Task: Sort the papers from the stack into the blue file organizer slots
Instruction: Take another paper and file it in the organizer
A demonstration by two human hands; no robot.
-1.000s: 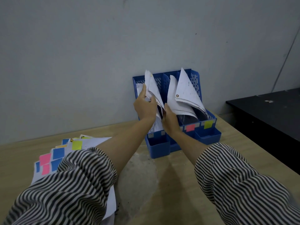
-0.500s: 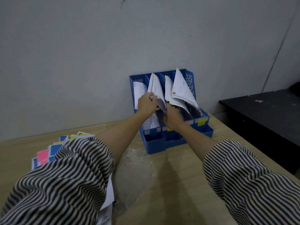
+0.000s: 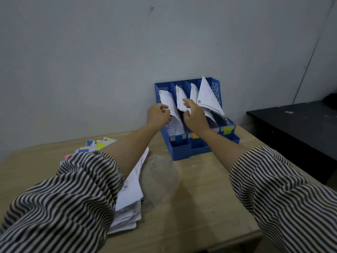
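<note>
The blue file organizer (image 3: 180, 152) stands against the wall with white papers leaning in its slots. My left hand (image 3: 158, 115) has curled fingers and pinches the front edge of the paper in the leftmost slot (image 3: 166, 96). My right hand (image 3: 194, 115) is beside it, thumb up and fingers curved round the lower corner of the paper in the second slot (image 3: 179, 97). The paper stack (image 3: 130, 196) with coloured tabs lies on the table at the left, partly hidden by my left sleeve.
A wooden table (image 3: 197, 207) carries everything, with a pale scuffed patch (image 3: 158, 178) in front of the organizer. A black table (image 3: 299, 123) stands to the right. The grey wall is right behind the organizer.
The paper my left hand held up has gone down into the second slot. My left hand has shifted left to the first slot's paper, and my right hand has risen to the second slot's paper.
</note>
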